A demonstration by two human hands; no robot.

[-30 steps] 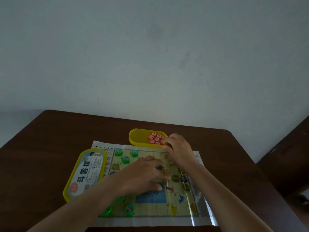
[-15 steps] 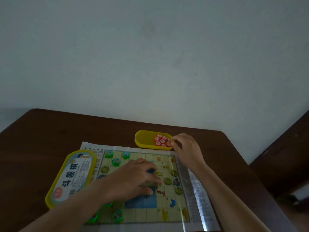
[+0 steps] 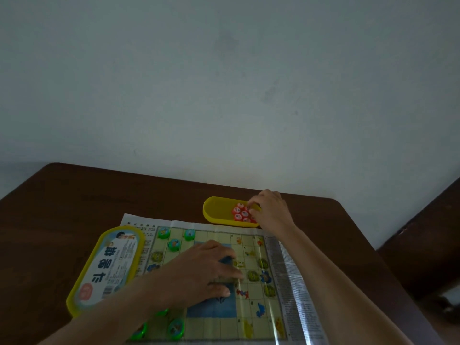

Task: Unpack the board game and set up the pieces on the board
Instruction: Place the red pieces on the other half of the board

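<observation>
A paper game board (image 3: 251, 307) with a yellow grid and blue patches lies flat on the brown table (image 3: 74, 207). Green round pieces (image 3: 173, 244) stand on its far left squares and others (image 3: 175, 327) near its front edge. My left hand (image 3: 204, 272) rests palm down on the board's middle with its fingers spread flat. A yellow oval tray (image 3: 214, 212) behind the board holds several red round pieces (image 3: 239, 213). My right hand (image 3: 270, 210) reaches into the tray's right end, fingers curled over the red pieces; whether it pinches one is hidden.
The yellow-rimmed oval lid (image 3: 109, 267) with a printed label lies face up, overlapping the board's left margin. A plain wall rises behind the table. A dark piece of furniture (image 3: 428, 245) stands off the table's right edge.
My right hand has moved from the board's far edge back into the yellow tray, over the red pieces. My left hand stays pressed on the board. The camera has shifted slightly.
</observation>
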